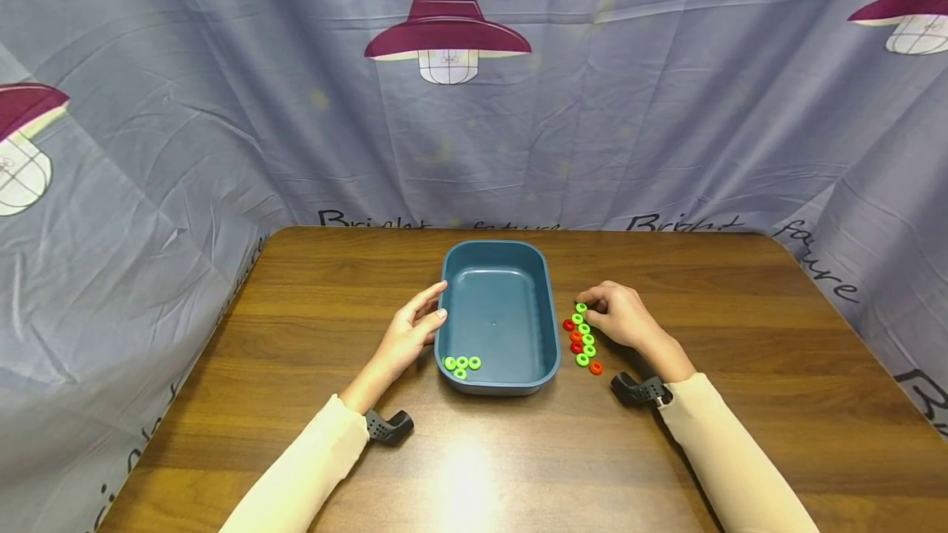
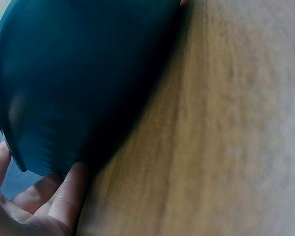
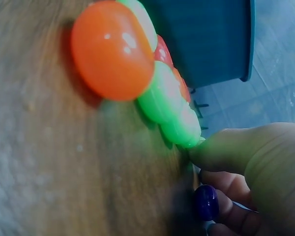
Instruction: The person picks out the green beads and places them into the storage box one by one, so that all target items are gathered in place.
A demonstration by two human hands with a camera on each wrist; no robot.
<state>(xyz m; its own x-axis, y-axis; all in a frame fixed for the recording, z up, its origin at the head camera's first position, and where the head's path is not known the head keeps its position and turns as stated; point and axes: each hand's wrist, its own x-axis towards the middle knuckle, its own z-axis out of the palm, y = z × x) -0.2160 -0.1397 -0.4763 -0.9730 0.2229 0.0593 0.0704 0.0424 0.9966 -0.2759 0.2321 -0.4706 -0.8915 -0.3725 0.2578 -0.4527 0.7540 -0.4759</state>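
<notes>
A deep blue plastic box (image 1: 492,323) stands on the table, with several small green rings (image 1: 462,363) in its near left corner. My left hand (image 1: 406,334) rests against the box's left side, thumb and fingers fairly straight at the rim and outer wall. Right of the box lies a cluster of green, red and orange rings (image 1: 576,336). At its far end my right hand (image 1: 618,315) pinches a green ring (image 1: 581,308) between thumb and index finger. In the right wrist view, a dark purple bead-like piece (image 3: 206,202) sits by the curled fingers.
The wooden table (image 1: 333,270) reaches back to a hanging grey-blue curtain (image 1: 474,146) printed with lamps. An orange ring (image 1: 596,368) lies at the near end of the cluster. Each wrist wears a black camera mount (image 1: 388,427).
</notes>
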